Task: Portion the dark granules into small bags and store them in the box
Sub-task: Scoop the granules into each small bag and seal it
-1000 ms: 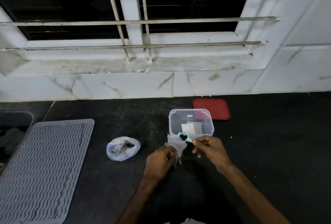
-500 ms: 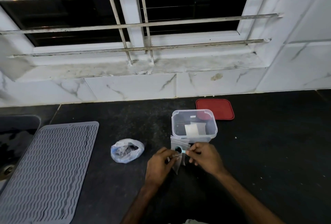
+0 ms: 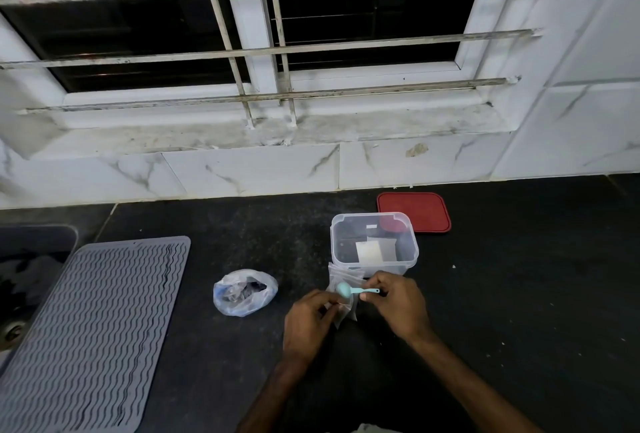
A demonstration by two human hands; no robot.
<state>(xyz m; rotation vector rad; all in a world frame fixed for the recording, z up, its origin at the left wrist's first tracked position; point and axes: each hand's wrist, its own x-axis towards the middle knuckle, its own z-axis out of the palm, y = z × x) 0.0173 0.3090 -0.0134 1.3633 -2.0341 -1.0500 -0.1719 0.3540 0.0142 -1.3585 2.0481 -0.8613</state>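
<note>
Small bag (image 3: 347,310) pinched in left hand (image 3: 308,325), right hand (image 3: 398,304) pinching spoon (image 3: 350,290); box (image 3: 337,245) holds white packets (image 3: 369,252).

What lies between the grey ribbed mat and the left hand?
Head view: a crumpled plastic bag of dark granules on the black counter, touching neither the mat nor the left hand.

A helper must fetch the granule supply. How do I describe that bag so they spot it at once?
On the black counter below the barred window, look between the grey ribbed mat and the left hand. There lies a crumpled clear bag with dark contents, unlike the small flat bags by the clear box.
</note>
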